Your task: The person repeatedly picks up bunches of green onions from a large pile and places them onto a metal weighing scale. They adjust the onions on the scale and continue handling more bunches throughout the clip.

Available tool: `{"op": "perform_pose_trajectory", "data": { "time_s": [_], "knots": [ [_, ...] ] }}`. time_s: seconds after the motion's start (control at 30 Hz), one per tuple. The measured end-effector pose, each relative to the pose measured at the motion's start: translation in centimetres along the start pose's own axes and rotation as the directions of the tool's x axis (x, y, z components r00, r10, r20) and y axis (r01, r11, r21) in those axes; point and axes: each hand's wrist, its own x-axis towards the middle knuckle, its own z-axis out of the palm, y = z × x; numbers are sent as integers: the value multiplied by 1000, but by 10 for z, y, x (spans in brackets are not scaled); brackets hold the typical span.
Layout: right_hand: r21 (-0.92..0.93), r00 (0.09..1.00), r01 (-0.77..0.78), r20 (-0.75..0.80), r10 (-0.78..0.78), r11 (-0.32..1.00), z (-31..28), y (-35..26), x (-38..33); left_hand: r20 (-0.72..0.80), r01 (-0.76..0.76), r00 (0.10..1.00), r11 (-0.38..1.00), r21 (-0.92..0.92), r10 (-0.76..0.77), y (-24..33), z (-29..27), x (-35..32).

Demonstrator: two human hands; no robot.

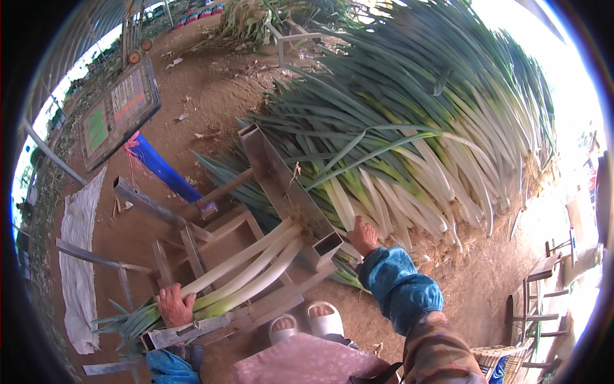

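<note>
Pinning leek bundle (236,275) in wooden rack (211,243), left hand (175,305) clamped over leaves; right hand (363,235) reaches leek pile (409,160), grip unclear. Advice: pull one stalk by white base, lay parallel.

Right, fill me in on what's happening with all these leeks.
A person is working outdoors on bare dirt beside a big pile of leeks. The left hand rests on a small bunch of leeks lying across a wooden frame, gripping them where white stalk turns to green leaf. The right hand, in a blue sleeve cover, reaches into the white ends of the pile. A long metal channel lies between pile and frame, and a scale sits on the ground further off.
</note>
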Motion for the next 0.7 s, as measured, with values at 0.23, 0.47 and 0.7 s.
{"op": "perform_pose_trajectory", "data": {
  "time_s": [0.23, 0.47, 0.7],
  "knots": [
    [71, 996, -41, -81, 47, 997, 15, 23, -54, 2, 15, 1000, 1000, 8, -15, 1, 1, 1],
    [683, 967, -80, 231, -111, 726, -55, 50, -65, 27, -2, 1000, 1000, 1, 2, -10, 8, -2],
    [416, 643, 736, -181, -744, 534, -114, 86, -132, 24, -4, 1000, 999, -33, 5, -24, 9, -4]
  ]
}}
